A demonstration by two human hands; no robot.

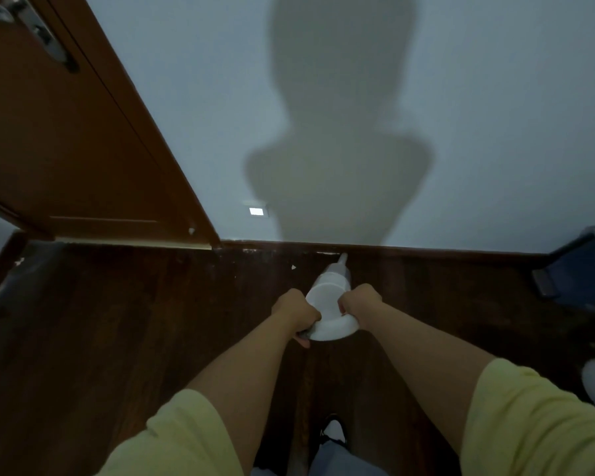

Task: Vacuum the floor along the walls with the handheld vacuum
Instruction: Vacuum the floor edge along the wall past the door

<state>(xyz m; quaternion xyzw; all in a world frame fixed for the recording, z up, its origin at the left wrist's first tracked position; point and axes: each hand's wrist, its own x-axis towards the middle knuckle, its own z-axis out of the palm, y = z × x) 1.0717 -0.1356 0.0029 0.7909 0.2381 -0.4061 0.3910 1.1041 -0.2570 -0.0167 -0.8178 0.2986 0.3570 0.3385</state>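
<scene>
Both hands on the white handheld vacuum (pixel 331 304), held low over the dark wooden floor (pixel 117 321): left hand (pixel 295 312) curled round the grey handle at the rear left, right hand (pixel 359 304) curled against the body's right side, each grip closed on the machine. Narrow nozzle (pixel 342 259) pointed forward and down, tip at or just short of the dark skirting (pixel 426 250) under the pale wall (pixel 323 97); actual contact too blurred to tell. Pale specks on the floor near the nozzle, one (pixel 293 267) just to its left. Likely slips from here: tip riding too high and passing over the seam where dust gathers; tip jammed into the skirting and scuffing it; left speck missed by too narrow a pass. Wooden door (pixel 66 132) to the left and blue bin (pixel 584 266) to the right, both liable to be knocked on a long sideways sweep.
</scene>
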